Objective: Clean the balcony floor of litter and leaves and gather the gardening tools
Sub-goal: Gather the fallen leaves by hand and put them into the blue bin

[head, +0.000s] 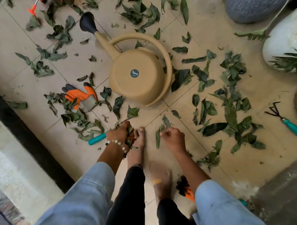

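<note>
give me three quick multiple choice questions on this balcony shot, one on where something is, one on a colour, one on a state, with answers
1. Where does the orange glove lie, seen from the camera?
A. left of the watering can
B. on top of the watering can
C. beside the hand rake at the right edge

2. What colour is the handle of the hand rake?
A. red
B. teal
C. black

3. How does the watering can stand?
A. upright
B. tipped on its side
C. held in the air by a hand

Answers:
1. A, the glove lies on the tiles among leaves to the can's left.
2. B, the handle is teal below dark prongs.
3. B, its round base with the sticker faces the camera, and neither the left hand, which grips a bunch of leaves, nor the right hand touches it.
</note>
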The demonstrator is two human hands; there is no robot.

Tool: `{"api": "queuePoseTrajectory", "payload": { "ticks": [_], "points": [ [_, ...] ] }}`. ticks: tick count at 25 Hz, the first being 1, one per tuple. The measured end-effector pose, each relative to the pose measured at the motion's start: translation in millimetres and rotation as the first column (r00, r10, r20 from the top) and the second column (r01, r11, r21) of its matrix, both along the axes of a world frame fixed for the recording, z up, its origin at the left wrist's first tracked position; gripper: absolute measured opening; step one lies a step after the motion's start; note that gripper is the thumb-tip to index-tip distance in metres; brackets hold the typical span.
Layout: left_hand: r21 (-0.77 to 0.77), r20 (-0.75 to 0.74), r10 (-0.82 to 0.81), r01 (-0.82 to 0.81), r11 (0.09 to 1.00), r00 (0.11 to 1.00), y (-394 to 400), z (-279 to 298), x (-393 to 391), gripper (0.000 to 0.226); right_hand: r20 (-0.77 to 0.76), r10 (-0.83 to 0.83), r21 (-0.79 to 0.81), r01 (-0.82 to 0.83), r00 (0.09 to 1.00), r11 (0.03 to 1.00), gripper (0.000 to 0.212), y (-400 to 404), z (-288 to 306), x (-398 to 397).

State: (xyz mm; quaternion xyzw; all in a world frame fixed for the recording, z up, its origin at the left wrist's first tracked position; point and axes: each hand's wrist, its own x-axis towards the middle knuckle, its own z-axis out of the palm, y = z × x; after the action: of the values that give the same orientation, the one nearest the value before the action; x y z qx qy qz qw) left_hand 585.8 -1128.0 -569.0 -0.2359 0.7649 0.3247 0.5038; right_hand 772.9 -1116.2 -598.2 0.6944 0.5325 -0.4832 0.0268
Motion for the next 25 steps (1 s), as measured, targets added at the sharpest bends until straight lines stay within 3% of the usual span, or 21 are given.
{"api": "queuePoseTrajectory", "payload": {
  "ticks": [3,7,10,14,18,20,22,23,24,25],
  "points": [
    [0.01,0.007,-0.059,0.059,0.998,0.998,4,-30,-18,0.026,0.166,0.248,-0.116,-0.231,0.954,0.966,0.032,-19,-63,-4],
    [0.056,0.015,-0.113,0.112,0.992,0.994,8,-70,-31,0.024,0.384,0.396,0.029,-0.44,0.834,0.898,0.033,-40,-105,-23],
    [0.073,0.01,-0.178,0.177,0.982,0.984,2,-107,-28,0.03,0.306,0.423,0.078,-0.465,0.853,0.882,0.024,-34,-115,-24],
    [0.041,-0.026,-0.173,0.174,0.984,0.985,12,-99,-22,0.029,0.362,0.179,0.32,-0.303,0.915,0.898,0.01,-16,-115,-19],
    [0.033,-0.043,-0.215,0.216,0.976,0.976,17,-91,-14,0.032,0.423,0.393,0.391,-0.556,0.816,0.733,0.017,-13,-130,-15],
    [0.035,-0.018,-0.234,0.235,0.971,0.972,19,-90,-10,0.031,0.392,0.46,0.44,-0.602,0.797,0.667,0.023,-18,-132,-17],
    [0.061,-0.014,-0.229,0.229,0.971,0.973,25,-83,-7,0.029,0.327,0.469,0.439,-0.571,0.821,0.693,0.024,-11,-128,-17],
    [0.063,-0.022,-0.22,0.221,0.973,0.975,26,-79,-5,0.03,0.267,0.418,0.407,-0.494,0.869,0.768,0.02,-4,-127,-14],
    [0.071,-0.02,-0.209,0.21,0.975,0.978,27,-73,-2,0.03,0.158,0.281,0.328,-0.319,0.947,0.889,0.018,4,-121,-12],
    [0.077,-0.011,-0.182,0.182,0.98,0.983,27,-68,2,0.029,-0.014,0.019,0.201,-0.016,1.0,0.979,0.021,10,-109,-10]
  ]
}}
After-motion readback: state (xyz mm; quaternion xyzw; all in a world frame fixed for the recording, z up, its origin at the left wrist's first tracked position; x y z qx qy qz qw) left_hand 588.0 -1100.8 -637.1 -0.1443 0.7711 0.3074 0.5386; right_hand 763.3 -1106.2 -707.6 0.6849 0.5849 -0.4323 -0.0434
